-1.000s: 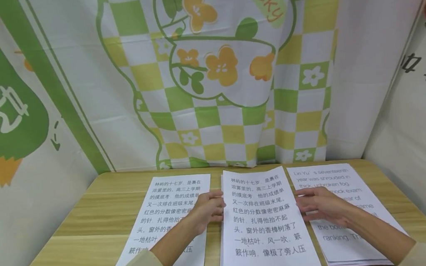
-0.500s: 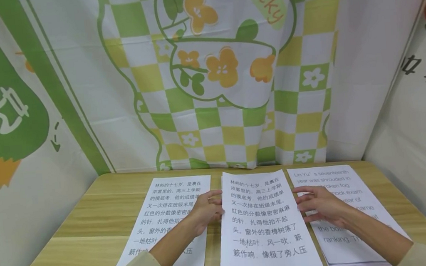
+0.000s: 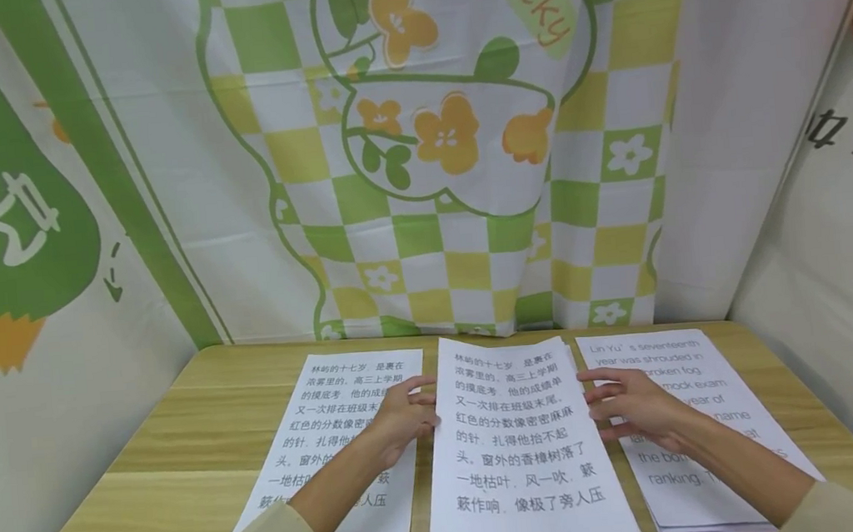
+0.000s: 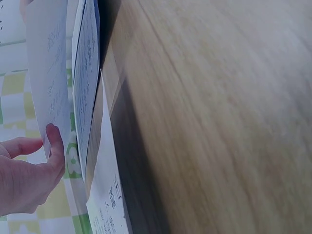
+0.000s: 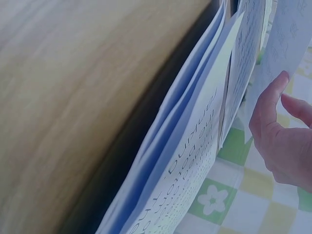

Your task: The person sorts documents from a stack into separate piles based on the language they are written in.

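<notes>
Both hands hold a white sheet of paper (image 3: 516, 451) printed with large Chinese text, one at each long edge, in the head view. My left hand (image 3: 403, 422) pinches its left edge; the thumb and fingers meet on the paper (image 4: 48, 73) in the left wrist view. My right hand (image 3: 633, 407) pinches the right edge, fingers behind and thumb opposite, as the right wrist view shows. The sheet is lifted above a middle stack of printed paper (image 4: 87, 83), mostly hidden beneath it in the head view. Its top edge bows slightly.
A Chinese-text sheet (image 3: 348, 514) lies at left, partly under my left forearm. At right a pile of English-text sheets (image 3: 704, 507) lies below my right forearm. All rest on a wooden table (image 3: 149, 463), with a checkered curtain (image 3: 426, 258) behind.
Both hands have moved slightly left with the held sheet. It has shifted off the middle stack, whose right edge now shows beside it.
</notes>
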The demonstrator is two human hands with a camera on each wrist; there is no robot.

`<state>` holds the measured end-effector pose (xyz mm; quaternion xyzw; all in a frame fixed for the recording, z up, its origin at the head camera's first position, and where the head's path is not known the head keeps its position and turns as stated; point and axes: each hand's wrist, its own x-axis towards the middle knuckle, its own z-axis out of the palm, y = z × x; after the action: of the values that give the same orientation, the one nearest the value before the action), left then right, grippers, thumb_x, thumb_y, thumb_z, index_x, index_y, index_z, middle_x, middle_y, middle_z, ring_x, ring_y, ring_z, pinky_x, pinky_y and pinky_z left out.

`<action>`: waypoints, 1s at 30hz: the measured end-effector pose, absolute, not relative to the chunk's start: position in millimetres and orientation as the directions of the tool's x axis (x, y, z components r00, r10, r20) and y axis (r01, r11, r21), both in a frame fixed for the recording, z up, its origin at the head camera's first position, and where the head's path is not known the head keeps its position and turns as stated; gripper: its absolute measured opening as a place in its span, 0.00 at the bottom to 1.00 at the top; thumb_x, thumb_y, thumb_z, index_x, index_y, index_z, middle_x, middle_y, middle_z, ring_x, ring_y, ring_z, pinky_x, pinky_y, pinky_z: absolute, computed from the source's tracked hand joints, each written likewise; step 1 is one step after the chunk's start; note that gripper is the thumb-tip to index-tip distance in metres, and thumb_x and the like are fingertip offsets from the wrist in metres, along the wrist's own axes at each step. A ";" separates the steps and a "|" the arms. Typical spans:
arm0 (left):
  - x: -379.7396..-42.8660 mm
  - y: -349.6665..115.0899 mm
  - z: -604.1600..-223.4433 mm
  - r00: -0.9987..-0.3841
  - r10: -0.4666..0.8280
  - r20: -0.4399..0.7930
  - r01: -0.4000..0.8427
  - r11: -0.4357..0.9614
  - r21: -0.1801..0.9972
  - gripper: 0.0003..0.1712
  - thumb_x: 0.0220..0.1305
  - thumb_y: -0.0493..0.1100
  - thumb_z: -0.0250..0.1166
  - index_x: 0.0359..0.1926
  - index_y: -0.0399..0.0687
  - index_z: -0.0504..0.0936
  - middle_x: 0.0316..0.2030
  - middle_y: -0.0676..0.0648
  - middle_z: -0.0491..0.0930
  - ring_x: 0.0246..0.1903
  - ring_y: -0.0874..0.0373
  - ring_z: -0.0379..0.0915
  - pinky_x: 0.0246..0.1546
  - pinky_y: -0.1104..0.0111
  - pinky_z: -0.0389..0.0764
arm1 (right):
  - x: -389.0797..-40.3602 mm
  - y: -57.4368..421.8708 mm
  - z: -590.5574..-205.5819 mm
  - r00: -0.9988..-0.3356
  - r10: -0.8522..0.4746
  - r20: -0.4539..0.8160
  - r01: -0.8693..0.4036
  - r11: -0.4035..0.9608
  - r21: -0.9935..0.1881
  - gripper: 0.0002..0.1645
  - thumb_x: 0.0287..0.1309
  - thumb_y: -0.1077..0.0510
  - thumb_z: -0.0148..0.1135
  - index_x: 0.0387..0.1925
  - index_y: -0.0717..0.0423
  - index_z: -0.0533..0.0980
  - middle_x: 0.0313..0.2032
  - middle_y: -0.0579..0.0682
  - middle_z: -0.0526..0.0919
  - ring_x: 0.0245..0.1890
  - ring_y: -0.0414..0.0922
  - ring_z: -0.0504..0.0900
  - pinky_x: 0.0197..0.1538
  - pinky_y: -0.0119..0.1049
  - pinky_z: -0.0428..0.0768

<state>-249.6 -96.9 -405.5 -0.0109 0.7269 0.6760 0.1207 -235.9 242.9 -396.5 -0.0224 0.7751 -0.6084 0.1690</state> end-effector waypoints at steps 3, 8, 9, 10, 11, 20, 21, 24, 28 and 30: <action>-249.9 -100.0 -404.5 -0.971 0.137 -0.197 -0.185 0.098 0.978 0.43 0.51 0.18 0.59 0.72 0.33 0.67 0.52 0.34 0.81 0.36 0.55 0.80 0.35 0.71 0.82 | -237.6 238.8 -396.2 -0.944 -0.232 -0.233 0.170 0.262 -0.950 0.42 0.60 0.72 0.61 0.75 0.71 0.58 0.61 0.70 0.72 0.44 0.48 0.83 0.46 0.46 0.89; -249.9 -105.0 -404.4 -0.972 0.115 -0.204 -0.191 0.117 0.975 0.44 0.52 0.18 0.60 0.73 0.34 0.68 0.54 0.34 0.79 0.38 0.54 0.80 0.36 0.69 0.84 | -239.1 232.0 -396.8 -0.942 -0.248 -0.227 0.164 0.248 -0.955 0.44 0.59 0.73 0.60 0.76 0.71 0.57 0.61 0.71 0.71 0.46 0.49 0.82 0.47 0.47 0.89; -249.6 -106.2 -404.5 -0.972 0.110 -0.205 -0.192 0.118 0.974 0.44 0.52 0.18 0.60 0.73 0.35 0.68 0.54 0.34 0.78 0.38 0.53 0.80 0.37 0.69 0.85 | -239.4 230.7 -397.0 -0.942 -0.250 -0.226 0.165 0.245 -0.955 0.44 0.58 0.73 0.60 0.76 0.71 0.57 0.61 0.71 0.71 0.46 0.49 0.82 0.47 0.47 0.89; -249.5 -107.5 -404.6 -0.973 0.104 -0.206 -0.194 0.118 0.974 0.44 0.52 0.18 0.60 0.73 0.35 0.68 0.55 0.34 0.77 0.39 0.53 0.79 0.37 0.68 0.85 | -239.5 229.3 -397.2 -0.941 -0.251 -0.228 0.167 0.241 -0.956 0.45 0.58 0.74 0.60 0.76 0.70 0.57 0.61 0.71 0.70 0.46 0.49 0.82 0.47 0.47 0.89; -249.4 -109.0 -405.0 -0.973 0.100 -0.206 -0.195 0.115 0.974 0.44 0.52 0.18 0.60 0.73 0.35 0.68 0.55 0.33 0.76 0.39 0.52 0.79 0.38 0.67 0.85 | -239.8 228.1 -397.3 -0.940 -0.252 -0.228 0.168 0.238 -0.957 0.45 0.58 0.74 0.60 0.76 0.70 0.56 0.61 0.71 0.70 0.46 0.50 0.82 0.47 0.47 0.89; -248.2 -119.6 -405.9 -0.971 0.083 -0.223 -0.213 0.115 0.970 0.43 0.53 0.18 0.59 0.73 0.38 0.68 0.55 0.35 0.77 0.41 0.50 0.81 0.40 0.65 0.87 | -242.1 216.5 -398.1 -0.940 -0.239 -0.243 0.183 0.250 -0.951 0.47 0.57 0.77 0.59 0.77 0.67 0.56 0.62 0.73 0.70 0.46 0.52 0.85 0.47 0.48 0.89; -248.2 -120.5 -406.2 -0.971 0.077 -0.226 -0.216 0.116 0.969 0.43 0.53 0.19 0.59 0.73 0.38 0.69 0.55 0.35 0.78 0.41 0.50 0.81 0.40 0.65 0.87 | -242.5 214.9 -398.2 -0.941 -0.236 -0.243 0.181 0.255 -0.950 0.47 0.57 0.77 0.60 0.77 0.67 0.56 0.62 0.73 0.70 0.46 0.52 0.85 0.47 0.48 0.89; -248.2 -122.9 -406.4 -0.972 0.067 -0.225 -0.217 0.115 0.969 0.43 0.53 0.18 0.59 0.73 0.38 0.69 0.55 0.35 0.78 0.41 0.51 0.82 0.39 0.66 0.86 | -244.2 210.0 -398.5 -0.941 -0.232 -0.246 0.180 0.270 -0.946 0.47 0.56 0.77 0.60 0.77 0.67 0.57 0.62 0.73 0.71 0.47 0.52 0.85 0.47 0.48 0.89; -248.4 -126.1 -406.7 -0.973 0.063 -0.221 -0.214 0.107 0.971 0.43 0.53 0.18 0.58 0.73 0.38 0.69 0.55 0.34 0.78 0.41 0.50 0.82 0.38 0.66 0.86 | -246.1 204.1 -399.4 -0.941 -0.225 -0.252 0.186 0.276 -0.943 0.47 0.55 0.76 0.61 0.76 0.67 0.58 0.61 0.71 0.73 0.46 0.52 0.85 0.46 0.48 0.89; -248.2 -128.1 -406.9 -0.974 0.059 -0.220 -0.212 0.108 0.971 0.43 0.54 0.18 0.58 0.73 0.38 0.69 0.55 0.34 0.78 0.41 0.50 0.82 0.39 0.65 0.87 | -247.3 201.7 -400.2 -0.940 -0.234 -0.250 0.184 0.271 -0.945 0.47 0.55 0.76 0.61 0.76 0.67 0.58 0.59 0.70 0.75 0.45 0.51 0.85 0.45 0.48 0.90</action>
<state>-248.2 -128.1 -406.9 -0.0519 0.7371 0.6660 0.1021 -247.3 201.7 -400.2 -0.0162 0.7780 -0.6037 0.1730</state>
